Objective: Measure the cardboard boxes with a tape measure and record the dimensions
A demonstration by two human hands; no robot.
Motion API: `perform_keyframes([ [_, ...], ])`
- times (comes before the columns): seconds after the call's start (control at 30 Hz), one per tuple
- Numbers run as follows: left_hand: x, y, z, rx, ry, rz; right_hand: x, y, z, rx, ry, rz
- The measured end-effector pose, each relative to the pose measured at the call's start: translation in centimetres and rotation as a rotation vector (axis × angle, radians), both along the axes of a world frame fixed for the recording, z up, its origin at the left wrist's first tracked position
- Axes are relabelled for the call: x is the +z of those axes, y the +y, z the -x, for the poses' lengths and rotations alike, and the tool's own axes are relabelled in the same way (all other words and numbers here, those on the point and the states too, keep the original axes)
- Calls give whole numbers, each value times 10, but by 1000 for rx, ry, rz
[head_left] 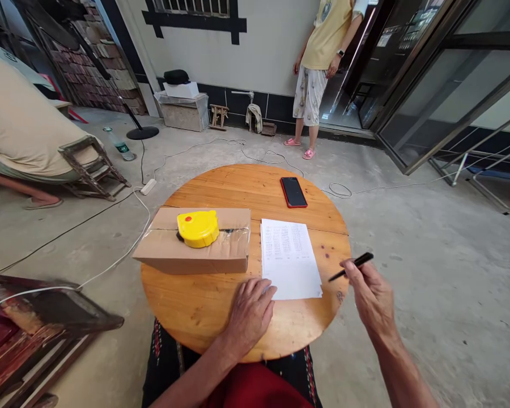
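Sheets of white paper (289, 275) with columns of handwriting on the upper part lie on the round wooden table (187, 300). My left hand (251, 306) rests palm down at their lower left corner, its fingers loosely laid out and holding nothing. Just off the table's right edge, my right hand (372, 294) grips a black pen (359, 262), whose tip points left toward the paper. To the left of the paper is a closed cardboard box (212, 265), with a yellow tape measure (198, 229) on top. A red-edged phone (293, 192) lies face up behind the paper.
A person (318, 62) in pink sandals stands near the doorway. Another person (21, 124) sits low at the left, by a wooden stool (96, 167). Cables (148, 212) cross the concrete floor. A water bottle (121, 146) and a fan base (142, 133) stand at the back left.
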State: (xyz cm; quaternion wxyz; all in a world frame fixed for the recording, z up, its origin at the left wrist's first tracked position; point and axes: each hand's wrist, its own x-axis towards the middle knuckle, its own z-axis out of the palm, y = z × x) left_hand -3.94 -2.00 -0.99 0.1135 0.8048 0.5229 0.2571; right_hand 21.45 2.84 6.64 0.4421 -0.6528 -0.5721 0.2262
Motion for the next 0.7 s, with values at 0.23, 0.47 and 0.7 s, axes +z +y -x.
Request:
perform_keyframes([
  [0.23,-1,0,0,28,20,19,-26,28,-7,171,-141,381],
  [0.47,-3,0,-2,62,57,-9,-51,32,7,189,-429,413],
  [0.7,-6,0,-2,31,70,-6,-44,31,12,221,-487,448],
])
